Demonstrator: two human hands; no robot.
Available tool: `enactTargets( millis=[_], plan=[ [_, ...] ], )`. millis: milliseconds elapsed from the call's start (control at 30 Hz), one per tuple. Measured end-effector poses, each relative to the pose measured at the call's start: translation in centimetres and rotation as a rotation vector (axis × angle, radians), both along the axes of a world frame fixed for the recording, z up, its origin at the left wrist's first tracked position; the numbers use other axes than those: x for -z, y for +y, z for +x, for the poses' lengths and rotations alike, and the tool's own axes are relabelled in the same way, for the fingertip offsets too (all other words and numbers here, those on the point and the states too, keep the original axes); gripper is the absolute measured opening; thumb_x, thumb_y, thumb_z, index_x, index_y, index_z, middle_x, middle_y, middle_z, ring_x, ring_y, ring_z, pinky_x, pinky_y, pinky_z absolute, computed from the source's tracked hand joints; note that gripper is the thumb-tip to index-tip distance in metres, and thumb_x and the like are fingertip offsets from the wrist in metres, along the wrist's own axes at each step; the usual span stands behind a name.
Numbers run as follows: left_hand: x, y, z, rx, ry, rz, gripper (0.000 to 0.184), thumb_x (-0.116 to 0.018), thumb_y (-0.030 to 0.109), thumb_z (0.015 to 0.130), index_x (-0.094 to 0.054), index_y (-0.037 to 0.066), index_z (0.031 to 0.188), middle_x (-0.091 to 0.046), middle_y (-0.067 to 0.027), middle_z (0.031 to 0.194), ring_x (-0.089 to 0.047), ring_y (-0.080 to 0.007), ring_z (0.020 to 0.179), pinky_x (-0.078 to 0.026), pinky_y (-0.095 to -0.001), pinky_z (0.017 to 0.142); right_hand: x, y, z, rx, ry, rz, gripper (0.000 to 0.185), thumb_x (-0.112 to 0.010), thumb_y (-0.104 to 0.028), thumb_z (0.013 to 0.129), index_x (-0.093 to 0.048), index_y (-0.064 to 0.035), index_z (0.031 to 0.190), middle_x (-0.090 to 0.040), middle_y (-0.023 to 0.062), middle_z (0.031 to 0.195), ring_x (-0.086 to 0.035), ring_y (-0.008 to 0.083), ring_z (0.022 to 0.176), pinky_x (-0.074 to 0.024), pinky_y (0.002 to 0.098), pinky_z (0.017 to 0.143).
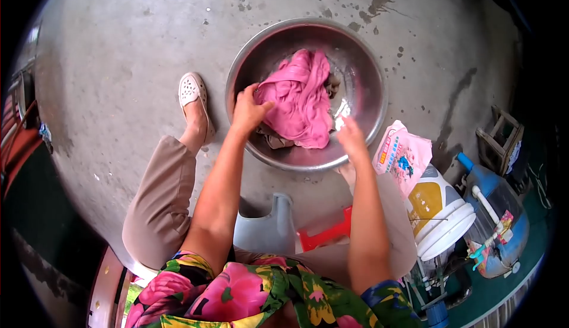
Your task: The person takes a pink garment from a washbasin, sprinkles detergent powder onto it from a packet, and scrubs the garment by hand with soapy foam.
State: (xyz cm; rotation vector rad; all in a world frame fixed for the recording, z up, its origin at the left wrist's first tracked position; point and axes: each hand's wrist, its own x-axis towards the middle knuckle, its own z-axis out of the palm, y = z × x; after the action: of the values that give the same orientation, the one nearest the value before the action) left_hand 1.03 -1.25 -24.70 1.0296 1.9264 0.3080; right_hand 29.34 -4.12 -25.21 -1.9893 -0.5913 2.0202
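Wet-looking pink cloth [299,96] lies bunched in a large round metal basin [237,70] on the floor. Darker brownish cloth [277,140] shows beneath its lower left edge, and more at its right side. My left hand [250,110] is at the cloth's left edge, thumb over the pink fabric and fingers curled at its border. Over the basin's lower right part is my right hand [351,135], apart from the pink cloth; its fingers are blurred, and whether they hold anything cannot be made out.
A pink packet [404,155] and a white-lidded bucket [441,209] stand right of the basin, with a blue plastic container [498,221] beyond. A grey stool [267,227] and a red object [323,232] are between my legs. A wooden frame [501,138] sits at far right.
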Motion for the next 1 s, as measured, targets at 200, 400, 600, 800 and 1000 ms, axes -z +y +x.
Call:
enactTargets(
  millis=[200, 400, 600, 800, 1000],
  plan=[
    [2.0, 0.1, 2.6, -0.547, -0.705, -0.216, 0.076, -0.04, 0.055, 0.082, -0.025, -0.001, 0.13, -0.027, -0.0163, 0.134, -0.024, -0.0227, 0.125, -0.018, -0.0319, 0.102, 3.6, 4.2, -7.4, -0.026, -0.265, -0.021, 0.077, -0.063, -0.033, 0.074, -0.022, -0.0004, 0.13, -0.037, 0.0156, 0.127, -0.04, 0.0227, 0.113, -0.0349, 0.0325, 0.092],
    [-3.2, 2.1, 1.7, -0.618, -1.402, -0.362, 0.084, -0.027, 0.068, 0.077, -0.034, -0.001, 0.125, -0.041, -0.0141, 0.125, -0.04, -0.0244, 0.115, -0.03, -0.0376, 0.098, -6.3, 5.7, -6.9, -0.138, 0.088, 0.212, 0.055, -0.067, -0.013, 0.068, -0.045, 0.0019, 0.116, -0.051, 0.0121, 0.112, -0.048, 0.0205, 0.102, -0.0361, 0.0282, 0.089],
    [-1.9, 3.1, 0.6, -0.207, -0.676, -0.287, 0.058, -0.052, 0.051, 0.078, -0.052, 0.001, 0.109, -0.05, -0.015, 0.112, -0.05, -0.024, 0.101, -0.039, -0.0324, 0.086, -10.9, 6.4, -3.6, -0.509, 0.019, 0.443, 0.035, -0.067, -0.016, 0.069, -0.057, -0.0003, 0.099, -0.055, 0.0086, 0.095, -0.052, 0.0173, 0.091, -0.0408, 0.0287, 0.08],
    [4.0, -0.1, 1.4, -0.483, -0.36, -0.009, 0.073, -0.057, 0.047, 0.076, -0.033, -0.001, 0.125, -0.036, -0.0231, 0.125, -0.038, -0.0288, 0.115, -0.031, -0.0329, 0.095, 3.0, 6.1, -2.1, -0.037, -0.599, 0.415, 0.072, -0.07, -0.038, 0.066, -0.04, 0.0005, 0.121, -0.046, 0.0157, 0.115, -0.049, 0.0273, 0.101, -0.0388, 0.0339, 0.086],
    [3.1, 0.0, 2.0, -0.755, -1.196, -0.237, 0.078, -0.049, 0.051, 0.08, -0.015, 0.005, 0.134, -0.021, -0.0087, 0.137, -0.027, -0.0231, 0.124, -0.023, -0.0351, 0.101, -0.3, 8.2, -8.3, -0.398, -0.051, 0.198, 0.06, -0.067, -0.016, 0.064, -0.043, 0.0012, 0.116, -0.056, 0.0109, 0.104, -0.052, 0.0179, 0.095, -0.0409, 0.0287, 0.082]
  ],
)
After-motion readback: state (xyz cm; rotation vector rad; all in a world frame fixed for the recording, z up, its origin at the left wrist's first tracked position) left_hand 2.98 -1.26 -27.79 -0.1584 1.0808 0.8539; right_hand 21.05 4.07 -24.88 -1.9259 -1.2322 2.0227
